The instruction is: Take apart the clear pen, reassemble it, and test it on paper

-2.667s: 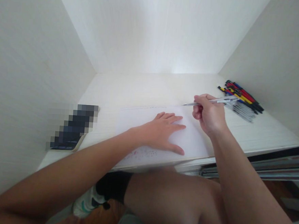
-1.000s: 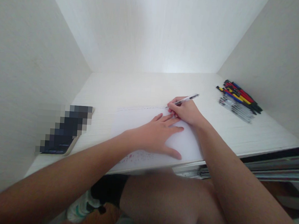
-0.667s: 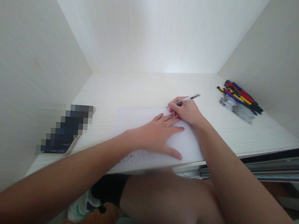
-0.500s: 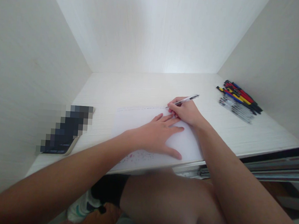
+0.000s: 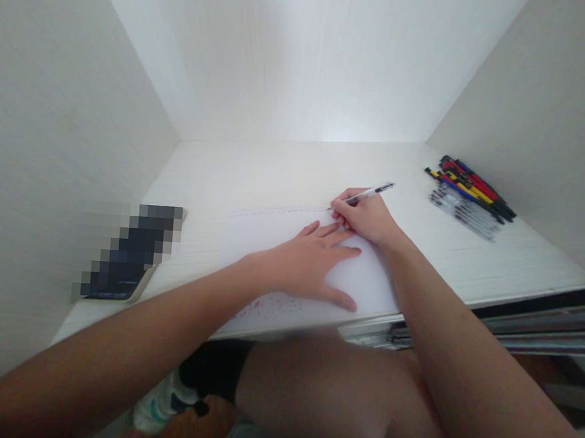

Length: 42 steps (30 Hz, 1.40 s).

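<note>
My right hand (image 5: 367,217) is curled tight around a pen (image 5: 364,195), pinching it between thumb and first fingers. The pen slants up and away to the right, its clear barrel sticking out past my knuckles, and its tip is down on the far edge of the sheet of paper (image 5: 271,234) — right where a faint line of writing runs along the top margin.

My left hand (image 5: 309,263) lies flat on the same sheet, palm down, fingers spread and stretched out, gripping nothing, just pressing on the page. Its fingertips point toward my right hand and come very close to it; whether they touch I cannot tell. The pen tip sits just beyond those fingertips, on the far side of both hands.

The paper lies on the white desk (image 5: 286,172), its near edge reaching the desk's front edge, with some small reddish marks near that edge, under my left wrist. Well apart to the right, close to the side wall, is a bundle of pens (image 5: 467,196) — red, yellow, blue and black ones lying beside several clear ones. Off to the left, near the other wall, a dark phone (image 5: 124,260) lies flat on the desk. My bare knee (image 5: 320,394) is raised below the desk edge.
</note>
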### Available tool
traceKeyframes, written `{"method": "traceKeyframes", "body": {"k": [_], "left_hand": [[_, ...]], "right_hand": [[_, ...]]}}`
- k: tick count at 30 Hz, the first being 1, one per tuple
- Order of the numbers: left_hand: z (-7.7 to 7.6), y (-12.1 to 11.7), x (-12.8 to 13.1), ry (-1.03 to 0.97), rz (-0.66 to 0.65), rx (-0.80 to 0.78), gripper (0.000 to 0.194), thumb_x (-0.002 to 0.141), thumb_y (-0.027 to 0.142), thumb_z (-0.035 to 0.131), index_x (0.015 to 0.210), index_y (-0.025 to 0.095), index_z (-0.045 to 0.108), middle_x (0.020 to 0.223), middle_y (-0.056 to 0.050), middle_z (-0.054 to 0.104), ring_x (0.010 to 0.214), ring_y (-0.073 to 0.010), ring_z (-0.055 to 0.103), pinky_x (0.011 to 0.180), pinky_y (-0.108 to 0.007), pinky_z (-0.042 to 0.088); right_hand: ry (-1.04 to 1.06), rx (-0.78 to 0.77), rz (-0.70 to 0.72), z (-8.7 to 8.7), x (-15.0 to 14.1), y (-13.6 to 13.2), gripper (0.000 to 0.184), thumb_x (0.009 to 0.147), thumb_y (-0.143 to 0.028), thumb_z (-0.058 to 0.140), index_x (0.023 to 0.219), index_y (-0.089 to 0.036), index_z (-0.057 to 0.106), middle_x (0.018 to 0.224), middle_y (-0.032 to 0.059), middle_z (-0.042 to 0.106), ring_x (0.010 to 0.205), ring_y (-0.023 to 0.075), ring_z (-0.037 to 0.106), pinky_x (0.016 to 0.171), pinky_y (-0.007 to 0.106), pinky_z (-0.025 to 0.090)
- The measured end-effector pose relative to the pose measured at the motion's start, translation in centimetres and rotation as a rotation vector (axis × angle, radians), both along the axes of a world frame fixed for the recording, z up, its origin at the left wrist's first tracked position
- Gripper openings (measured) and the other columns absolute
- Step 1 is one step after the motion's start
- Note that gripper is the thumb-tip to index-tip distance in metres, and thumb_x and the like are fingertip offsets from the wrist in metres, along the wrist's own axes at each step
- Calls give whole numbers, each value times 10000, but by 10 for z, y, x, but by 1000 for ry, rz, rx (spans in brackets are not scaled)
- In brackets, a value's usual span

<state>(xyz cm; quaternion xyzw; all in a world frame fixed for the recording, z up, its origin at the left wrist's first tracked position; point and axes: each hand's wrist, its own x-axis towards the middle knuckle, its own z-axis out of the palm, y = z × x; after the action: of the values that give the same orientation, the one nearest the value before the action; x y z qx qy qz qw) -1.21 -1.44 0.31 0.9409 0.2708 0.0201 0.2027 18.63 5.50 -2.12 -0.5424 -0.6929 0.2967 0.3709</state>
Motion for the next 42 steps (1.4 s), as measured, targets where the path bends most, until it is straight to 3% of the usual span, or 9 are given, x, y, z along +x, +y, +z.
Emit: {"method": "traceKeyframes", "body": {"k": [13, 22, 42], "left_hand": [[2, -1, 0, 20, 8, 6, 1054, 829, 900, 516, 1636, 234, 387, 1767, -122, 164, 1651, -356, 63, 1327, -586, 38], [1, -1, 0, 13, 6, 1, 1057, 829, 897, 524, 1637, 230, 386, 1765, -87, 190, 1644, -384, 73, 1327, -601, 31], [0, 0, 0, -1, -1, 17, 1059, 828, 898, 524, 1634, 224, 393, 1760, -102, 209, 1642, -380, 94, 1326, -606, 41]], "right_hand": [[-2, -4, 7, 1, 1, 0, 135, 841, -248, 635, 764, -162, 704, 700, 58, 722, 596, 149, 649, 535, 242, 467], [65, -33, -4, 0, 1, -1, 158, 847, -290, 653, 764, -162, 693, 667, 54, 700, 542, 149, 615, 471, 249, 460], [35, -26, -8, 5, -1, -5, 141, 838, -266, 661, 760, -151, 688, 665, 70, 703, 561, 155, 623, 506, 257, 467]]}}
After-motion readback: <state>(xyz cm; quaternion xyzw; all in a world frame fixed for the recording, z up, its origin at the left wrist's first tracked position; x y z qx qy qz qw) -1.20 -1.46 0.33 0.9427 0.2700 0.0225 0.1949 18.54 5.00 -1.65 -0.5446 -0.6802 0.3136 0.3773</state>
